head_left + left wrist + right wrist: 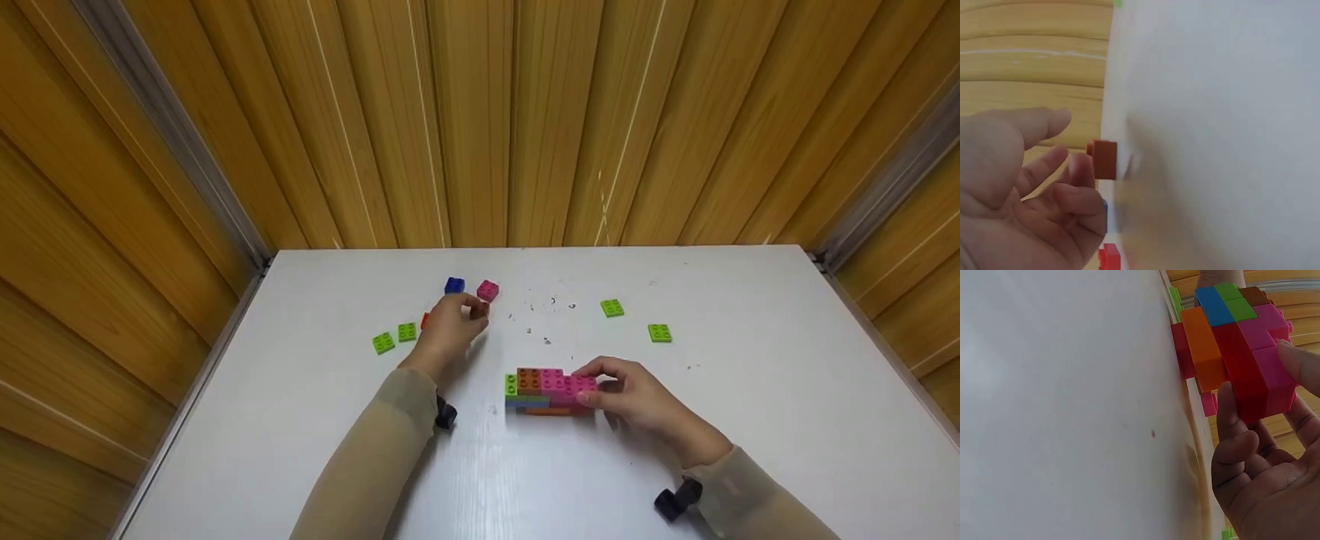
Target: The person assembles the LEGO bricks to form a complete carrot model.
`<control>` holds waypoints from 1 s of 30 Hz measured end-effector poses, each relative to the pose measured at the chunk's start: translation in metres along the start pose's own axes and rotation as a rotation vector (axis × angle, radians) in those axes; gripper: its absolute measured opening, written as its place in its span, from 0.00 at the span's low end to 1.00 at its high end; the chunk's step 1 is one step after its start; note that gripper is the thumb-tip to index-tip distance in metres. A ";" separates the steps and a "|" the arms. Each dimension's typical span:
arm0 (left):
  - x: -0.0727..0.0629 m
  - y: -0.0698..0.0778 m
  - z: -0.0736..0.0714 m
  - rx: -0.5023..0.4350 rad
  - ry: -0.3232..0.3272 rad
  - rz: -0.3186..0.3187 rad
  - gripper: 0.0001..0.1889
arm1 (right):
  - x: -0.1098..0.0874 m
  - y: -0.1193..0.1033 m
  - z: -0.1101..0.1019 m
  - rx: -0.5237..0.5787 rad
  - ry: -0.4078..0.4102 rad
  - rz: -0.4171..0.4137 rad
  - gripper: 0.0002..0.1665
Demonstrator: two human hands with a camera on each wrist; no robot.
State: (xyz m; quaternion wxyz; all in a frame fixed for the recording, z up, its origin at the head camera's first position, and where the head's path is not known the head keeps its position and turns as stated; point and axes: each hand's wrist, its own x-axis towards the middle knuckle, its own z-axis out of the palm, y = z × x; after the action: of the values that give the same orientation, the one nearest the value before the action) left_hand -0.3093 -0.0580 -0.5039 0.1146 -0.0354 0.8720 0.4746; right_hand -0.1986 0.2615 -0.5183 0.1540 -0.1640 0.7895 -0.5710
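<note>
In the head view my right hand grips the right end of a block assembly, thumb on its near side. The right wrist view shows its stacked pink, red, orange, blue, green and brown toy bricks, with my right-hand fingers at the lower red one. My left hand reaches over the table to a small brown brick. One left fingertip is right at that brick, while the thumb stands apart from it. A pink brick and a blue brick lie just beyond the left hand.
Beside the left hand a red brick is partly hidden. Two flat green bricks lie farther left, and two more green bricks lie at the right. Small dark specks dot the white table. Wood-look panels rise behind it.
</note>
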 end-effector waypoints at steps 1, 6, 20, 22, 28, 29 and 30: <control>0.003 -0.001 -0.001 0.010 0.017 -0.002 0.23 | 0.000 0.000 0.000 -0.002 0.001 0.004 0.21; 0.015 -0.002 -0.004 0.064 0.039 -0.017 0.28 | 0.000 0.000 0.000 -0.021 0.015 0.032 0.22; 0.026 -0.003 -0.003 0.042 0.015 -0.036 0.22 | -0.002 -0.002 -0.001 0.010 -0.001 0.045 0.22; 0.025 -0.002 -0.002 0.050 0.023 -0.030 0.22 | -0.002 -0.002 0.000 0.014 -0.004 0.046 0.22; 0.021 -0.002 0.000 0.047 0.024 -0.034 0.16 | -0.001 0.000 0.000 0.001 -0.003 0.035 0.22; 0.021 -0.002 0.000 0.041 0.025 -0.039 0.16 | -0.001 0.000 0.000 0.001 -0.004 0.035 0.22; 0.020 -0.002 0.001 0.041 0.027 -0.039 0.15 | -0.001 0.000 0.000 0.001 -0.006 0.033 0.22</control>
State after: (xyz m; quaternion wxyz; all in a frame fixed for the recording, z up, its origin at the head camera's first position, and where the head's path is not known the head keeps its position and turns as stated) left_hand -0.3287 -0.0577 -0.5107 0.1128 -0.0566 0.8822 0.4536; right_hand -0.1977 0.2620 -0.5179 0.1657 -0.1524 0.7915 -0.5682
